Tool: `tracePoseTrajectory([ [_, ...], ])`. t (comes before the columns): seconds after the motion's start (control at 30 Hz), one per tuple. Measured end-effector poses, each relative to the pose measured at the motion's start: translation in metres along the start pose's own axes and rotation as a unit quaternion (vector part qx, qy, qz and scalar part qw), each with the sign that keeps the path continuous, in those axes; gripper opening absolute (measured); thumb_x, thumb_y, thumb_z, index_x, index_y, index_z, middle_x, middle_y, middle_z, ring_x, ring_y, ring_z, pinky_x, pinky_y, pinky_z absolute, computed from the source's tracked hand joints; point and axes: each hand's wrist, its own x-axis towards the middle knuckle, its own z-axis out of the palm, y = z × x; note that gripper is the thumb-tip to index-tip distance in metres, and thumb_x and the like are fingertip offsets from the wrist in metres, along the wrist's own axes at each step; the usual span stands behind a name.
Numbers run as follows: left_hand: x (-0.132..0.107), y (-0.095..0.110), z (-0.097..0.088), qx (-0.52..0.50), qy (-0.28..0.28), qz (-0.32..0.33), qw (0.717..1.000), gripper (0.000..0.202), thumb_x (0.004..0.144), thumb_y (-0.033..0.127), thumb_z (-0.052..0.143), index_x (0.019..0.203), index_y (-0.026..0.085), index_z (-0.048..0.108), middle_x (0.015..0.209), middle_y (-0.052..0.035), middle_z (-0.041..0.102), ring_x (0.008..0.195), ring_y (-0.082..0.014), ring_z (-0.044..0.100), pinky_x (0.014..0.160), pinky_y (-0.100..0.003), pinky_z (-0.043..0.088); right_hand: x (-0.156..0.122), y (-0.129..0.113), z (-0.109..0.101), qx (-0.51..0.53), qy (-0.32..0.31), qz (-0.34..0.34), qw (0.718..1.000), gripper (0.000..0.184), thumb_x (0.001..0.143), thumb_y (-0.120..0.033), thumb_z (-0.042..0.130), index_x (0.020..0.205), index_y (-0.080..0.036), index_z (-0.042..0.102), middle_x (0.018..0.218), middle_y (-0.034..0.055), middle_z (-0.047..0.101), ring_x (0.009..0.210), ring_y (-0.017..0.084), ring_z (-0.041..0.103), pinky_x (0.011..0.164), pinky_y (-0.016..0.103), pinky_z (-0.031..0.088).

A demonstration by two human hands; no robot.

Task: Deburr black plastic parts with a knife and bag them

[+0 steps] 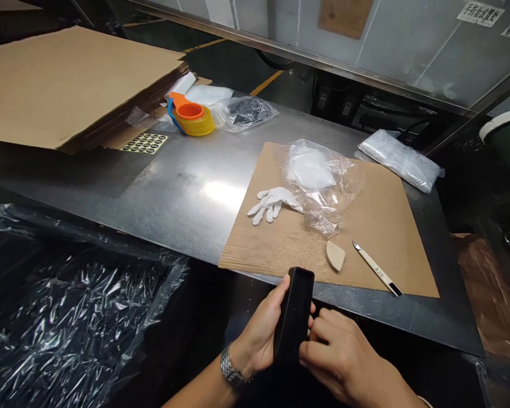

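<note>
My left hand (261, 331) is closed round a long, narrow black plastic case (296, 309). The case is hollow, its open side faces me, and it tilts up at the table's front edge. Against its lower right side my right hand (342, 354) is curled with the fingers pinched; whatever is between them is hidden. Just beyond the case a beige wedge-shaped block (335, 256) lies on a cardboard sheet (255, 249). To its right is a white-handled craft knife (376, 268) marked A26, blade pointing away. A white glove (275, 203) lies farther back.
Behind the glove sits a crumpled clear plastic bag (323, 198). A wrapped white packet (402, 160) is at the back right. An orange tape dispenser (190, 110), a sticker sheet (145, 143) and stacked cardboard (72, 85) are left. Black plastic film (68, 311) covers something at lower left.
</note>
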Motion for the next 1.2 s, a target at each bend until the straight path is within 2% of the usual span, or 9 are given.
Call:
tracePoseTrajectory([
  [0.1, 0.000, -0.001, 0.000, 0.007, 0.000, 0.006, 1.000, 0.061, 0.084, 0.058, 0.041, 0.073, 0.004, 0.066, 0.056, -0.0087, 0.062, 0.047, -0.0133, 0.060, 0.048, -0.022, 0.049, -0.001, 0.007, -0.001, -0.015, 0.005, -0.014, 1.000, 0.020, 0.089, -0.019, 0.045, 0.078, -0.019, 0.061, 0.072, 0.0023, 0.054, 0.066, 0.014, 0.042, 0.057, 0.028, 0.031],
  [0.27, -0.003, -0.001, 0.002, 0.015, 0.005, -0.016, 1.000, 0.061, 0.085, 0.056, 0.040, 0.076, 0.002, 0.066, 0.058, -0.0100, 0.063, 0.043, -0.0123, 0.059, 0.044, -0.020, 0.048, -0.002, 0.032, -0.002, -0.084, 0.104, 0.008, 0.991, 0.021, 0.091, -0.022, 0.046, 0.102, -0.018, 0.063, 0.066, 0.0024, 0.052, 0.062, 0.014, 0.041, 0.056, 0.028, 0.031],
  [0.37, -0.005, -0.001, 0.002, 0.024, -0.008, -0.002, 1.000, 0.058, 0.085, 0.055, 0.040, 0.082, 0.003, 0.066, 0.065, -0.0089, 0.064, 0.047, -0.0129, 0.060, 0.045, -0.022, 0.049, 0.000, 0.041, -0.003, -0.118, 0.145, 0.015, 0.982, 0.022, 0.090, -0.017, 0.045, 0.103, -0.015, 0.062, 0.068, 0.0042, 0.054, 0.064, 0.015, 0.044, 0.057, 0.028, 0.034],
  [0.5, -0.007, -0.001, 0.002, 0.046, -0.024, -0.009, 0.999, 0.056, 0.085, 0.055, 0.040, 0.083, 0.005, 0.065, 0.071, -0.0086, 0.064, 0.050, -0.0134, 0.061, 0.046, -0.022, 0.048, 0.006, 0.042, -0.007, -0.040, 0.202, 0.115, 0.972, 0.017, 0.090, -0.018, 0.046, 0.100, -0.013, 0.059, 0.072, 0.0048, 0.057, 0.067, 0.015, 0.050, 0.060, 0.028, 0.040],
  [0.67, -0.008, -0.002, 0.004, 0.107, -0.010, 0.047, 0.993, 0.048, 0.086, 0.053, 0.039, 0.097, 0.011, 0.060, 0.069, -0.0061, 0.063, 0.049, -0.0115, 0.058, 0.046, -0.020, 0.045, 0.015, 0.039, -0.016, 0.168, 0.088, 0.225, 0.956, 0.016, 0.084, -0.020, 0.052, 0.098, -0.019, 0.059, 0.070, -0.0009, 0.060, 0.062, 0.011, 0.054, 0.057, 0.022, 0.042],
  [0.77, -0.010, -0.003, 0.005, 0.199, 0.013, 0.102, 0.975, 0.043, 0.085, 0.052, 0.043, 0.093, 0.013, 0.059, 0.069, -0.0050, 0.064, 0.051, -0.0105, 0.058, 0.047, -0.019, 0.043, 0.019, 0.039, -0.021, 0.232, 0.034, 0.239, 0.942, 0.016, 0.080, -0.014, 0.052, 0.093, -0.019, 0.059, 0.069, -0.0027, 0.059, 0.058, 0.009, 0.053, 0.053, 0.019, 0.041],
  [0.93, -0.012, -0.003, 0.004, 0.279, 0.024, 0.139, 0.950, 0.041, 0.084, 0.052, 0.045, 0.093, 0.015, 0.060, 0.071, -0.0037, 0.065, 0.056, -0.0104, 0.059, 0.054, -0.020, 0.045, 0.024, 0.039, -0.024, 0.242, 0.016, 0.226, 0.944, 0.016, 0.074, -0.006, 0.049, 0.083, -0.018, 0.056, 0.064, -0.0042, 0.058, 0.054, 0.007, 0.052, 0.048, 0.016, 0.038],
  [1.03, -0.009, -0.001, 0.003, 0.261, 0.028, 0.132, 0.956, 0.043, 0.083, 0.054, 0.046, 0.092, 0.015, 0.060, 0.069, -0.0042, 0.065, 0.054, -0.0106, 0.059, 0.051, -0.019, 0.044, 0.028, 0.045, -0.026, 0.237, 0.015, 0.226, 0.945, 0.016, 0.074, -0.006, 0.047, 0.080, -0.017, 0.058, 0.065, -0.0030, 0.061, 0.055, 0.008, 0.054, 0.049, 0.017, 0.038],
  [1.2, 0.004, 0.011, 0.000, 0.174, 0.016, 0.042, 0.984, 0.064, 0.084, 0.063, 0.032, 0.089, 0.007, 0.062, 0.055, -0.0108, 0.065, 0.043, -0.0122, 0.058, 0.039, -0.016, 0.039, 0.037, 0.062, -0.036, 0.231, 0.040, 0.238, 0.943, 0.019, 0.077, -0.008, 0.045, 0.078, -0.016, 0.061, 0.065, -0.0009, 0.065, 0.060, 0.010, 0.058, 0.056, 0.020, 0.041],
])
